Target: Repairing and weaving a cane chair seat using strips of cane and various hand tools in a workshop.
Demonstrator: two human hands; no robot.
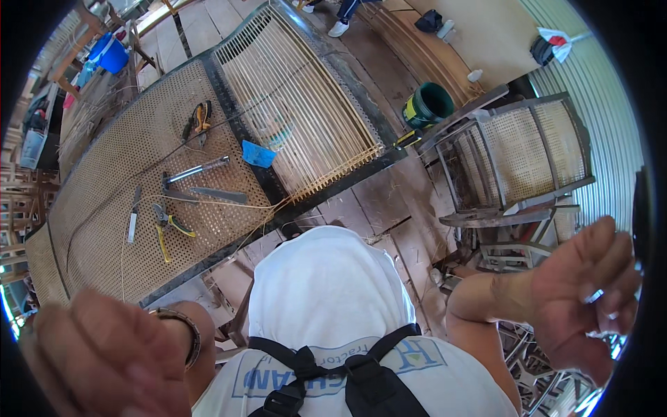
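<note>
My left hand (114, 354) is raised close at the lower left, blurred, its fingers bent and their tips hidden. My right hand (583, 299) is up at the right, fingers loosely curled and the thumb apart; I see nothing in it. Ahead lies a dark-framed cane panel (104, 187), with woven mesh at left and parallel strands (306, 104) at right. On the mesh rest a hammer (198, 169), a knife (219, 194), a narrow white-handled blade (133, 219), yellow-and-black pliers (167, 226) and orange-handled pliers (201, 121). A blue piece (258, 154) lies at the dark crossbar. Neither hand touches these.
A cane-backed chair (517, 156) stands at the right, with a dark green bucket (429, 104) beyond it. Past the panel's left side is a blue bucket (109, 53). Another person's shoe (338, 28) shows at the top. Long loose strands trail off the panel's near edge.
</note>
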